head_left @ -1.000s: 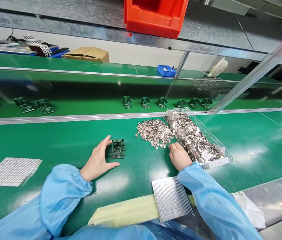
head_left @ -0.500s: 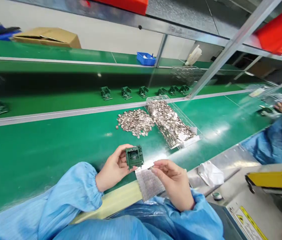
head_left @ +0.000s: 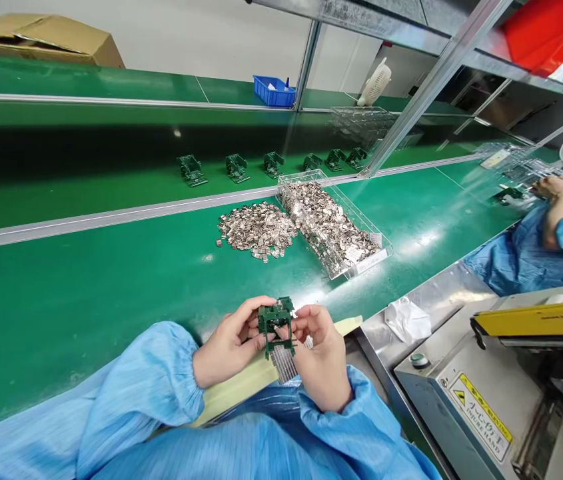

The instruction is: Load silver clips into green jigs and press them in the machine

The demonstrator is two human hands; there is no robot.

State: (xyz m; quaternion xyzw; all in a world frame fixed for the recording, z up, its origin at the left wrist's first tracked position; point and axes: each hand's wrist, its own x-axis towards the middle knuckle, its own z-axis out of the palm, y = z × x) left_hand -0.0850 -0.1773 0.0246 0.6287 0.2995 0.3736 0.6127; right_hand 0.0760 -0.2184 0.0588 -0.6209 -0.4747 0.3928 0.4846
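Note:
My left hand (head_left: 228,348) is closed around a green plastic housing (head_left: 277,328), an open boxy frame with prongs, gripping it by its left side. My right hand (head_left: 322,357) presses against the right side of the same housing, thumb and fingers pinched. A bright speck of a small metal piece (head_left: 295,313) shows at its fingertips; the rest of it is hidden. Beneath the hands hangs a grey ribbed strip (head_left: 284,365), beside a pale yellow board edge (head_left: 234,395). Farther off, a pile of small metal pieces (head_left: 256,230) lies on the green bench (head_left: 86,293).
A clear tray (head_left: 374,261) full of metal pieces stands beside the pile. Several green housings (head_left: 236,168) line the bench behind a metal rail (head_left: 176,212). At right are a crumpled white cloth (head_left: 408,320), a machine with a warning label (head_left: 481,417) and another person's hands (head_left: 558,193).
My right hand has moved up and left, bringing the small metal piece to the housing. The housing has been turned in my left hand. The whole view has shifted slightly.

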